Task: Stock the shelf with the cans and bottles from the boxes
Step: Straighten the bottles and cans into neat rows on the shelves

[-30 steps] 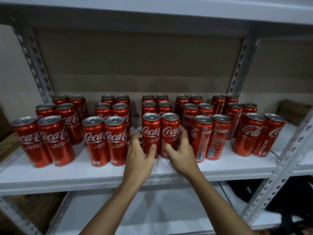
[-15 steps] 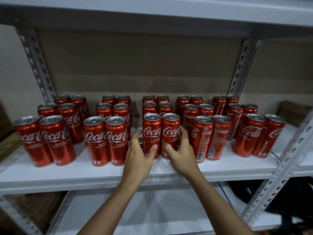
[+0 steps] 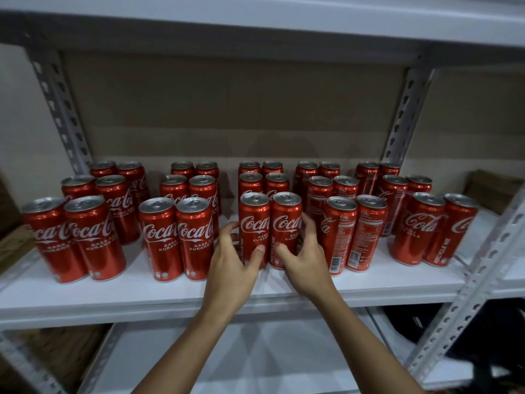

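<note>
Gripping same centre can pair (image 3: 270,228): left hand (image 3: 233,268), right hand (image 3: 305,263); seemingly unmoved.

Tall red aluminium cans (image 3: 254,228) with white script lettering and silver tops stand on the white flat shelf board (image 3: 142,291). Grey perforated metal uprights (image 3: 61,109) frame a brown cardboard back panel (image 3: 227,109).

back-row cans (image 3: 272,167): labels hidden | cardboard box (image 3: 490,189): cut off | dark object (image 3: 483,331): unidentifiable
</note>
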